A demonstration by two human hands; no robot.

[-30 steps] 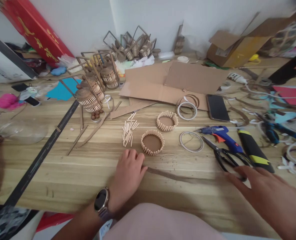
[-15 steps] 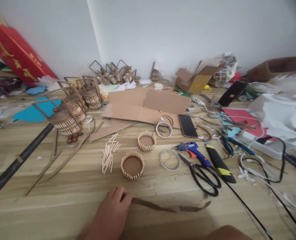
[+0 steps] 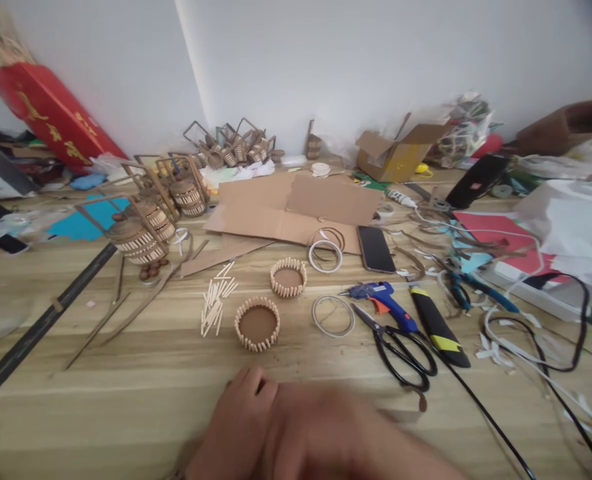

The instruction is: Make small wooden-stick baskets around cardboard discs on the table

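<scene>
Both hands at 6 o'clock on table (image 3: 101, 400). Left hand (image 3: 236, 427) fingers curled on strip; right hand (image 3: 336, 433) blurred, grip unclear. Strip (image 3: 406, 410) peeks out at 3 o'clock: thin, light, floppy, tears easily. Pinch near ends, flat.

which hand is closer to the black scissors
Right. The blurred right hand lies just below-left of the scissors; the left hand rests farther left, beyond it.

Likely craft workshop: glue gun (image 3: 383, 298), scissors (image 3: 401, 347), cardboard (image 3: 296, 207).
</scene>
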